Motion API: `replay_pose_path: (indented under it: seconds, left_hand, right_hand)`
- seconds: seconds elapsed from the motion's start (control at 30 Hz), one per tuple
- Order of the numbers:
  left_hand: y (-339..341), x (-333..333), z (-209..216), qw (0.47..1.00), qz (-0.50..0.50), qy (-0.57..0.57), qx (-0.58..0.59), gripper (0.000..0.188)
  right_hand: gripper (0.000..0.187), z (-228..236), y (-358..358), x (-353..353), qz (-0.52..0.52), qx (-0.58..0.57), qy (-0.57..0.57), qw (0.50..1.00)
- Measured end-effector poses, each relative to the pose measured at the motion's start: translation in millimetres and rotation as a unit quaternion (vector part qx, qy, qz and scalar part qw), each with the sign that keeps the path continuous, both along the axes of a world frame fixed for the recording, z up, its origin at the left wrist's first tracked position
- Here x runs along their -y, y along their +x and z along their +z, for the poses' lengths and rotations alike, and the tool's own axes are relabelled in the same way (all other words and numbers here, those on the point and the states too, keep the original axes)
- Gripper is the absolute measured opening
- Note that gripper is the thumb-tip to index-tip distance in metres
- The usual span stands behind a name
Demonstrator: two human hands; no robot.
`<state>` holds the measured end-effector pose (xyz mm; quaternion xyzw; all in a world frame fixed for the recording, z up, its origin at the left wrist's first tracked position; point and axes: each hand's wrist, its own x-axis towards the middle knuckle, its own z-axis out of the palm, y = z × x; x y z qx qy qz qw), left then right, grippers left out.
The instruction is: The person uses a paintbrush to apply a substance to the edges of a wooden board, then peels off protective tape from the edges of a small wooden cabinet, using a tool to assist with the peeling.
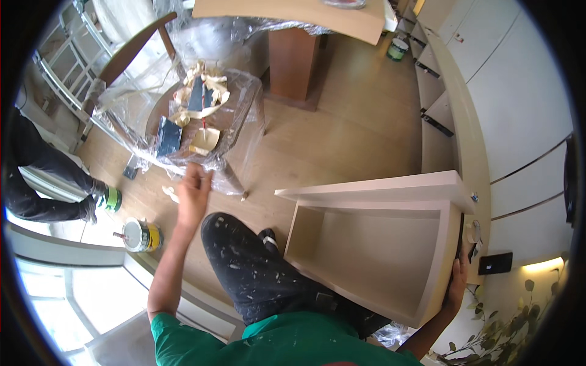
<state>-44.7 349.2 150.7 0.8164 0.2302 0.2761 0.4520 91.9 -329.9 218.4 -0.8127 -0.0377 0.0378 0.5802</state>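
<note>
A person's left hand (pixel 195 182), fingers curled, hovers at the near edge of a plastic-wrapped chair (pixel 135 50); whether it pinches anything cannot be told. The right hand (pixel 456 280) lies against the outer right end of a pale, open-topped drawer (pixel 375 247), its grip partly hidden. The drawer sits beside the person's paint-flecked thigh, a broad panel (pixel 378 190) along its far edge. On the chair's seat, a dark slab (pixel 169 135) lies toward the near left corner beside a cream piece (pixel 205 141); crumpled cream strips (pixel 215 91) pile toward the far edge. Left of the person, a can (pixel 141 236) with a yellow label stands near a green-banded can (pixel 110 199), their lettering too small to read. Brown floor (pixel 366 116) stretches from the chair's right side to the cabinet (pixel 431 97).
</note>
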Motion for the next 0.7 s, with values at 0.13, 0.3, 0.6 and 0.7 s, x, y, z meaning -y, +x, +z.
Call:
replay_pose_path:
  seconds: [0.13, 0.3, 0.6, 0.7]
  left_hand:
    - [66.3, 53.9, -23.0, 0.986, -0.124, 0.057, -0.098, 0.039]
    - [154.2, 46.1, -179.7, 0.931, -0.233, 0.145, -0.241, 0.039]
    - [136.5, 46.3, -260.9, 0.971, -0.141, -0.026, -0.191, 0.027]
    - [138.6, 44.0, -265.3, 0.966, -0.176, -0.030, -0.184, 0.025]
  right_hand:
    - [0.064, 9.9, -4.4, -14.9, 0.032, 0.003, 0.020, 0.999]
    - [0.064, 17.5, -18.3, -23.9, 0.000, 0.003, -0.003, 1.000]
    - [0.061, 11.3, -8.4, -22.4, 0.005, 0.025, -0.068, 0.997]
    - [0.060, 7.1, -5.8, -15.1, -0.001, 0.038, -0.095, 0.995]
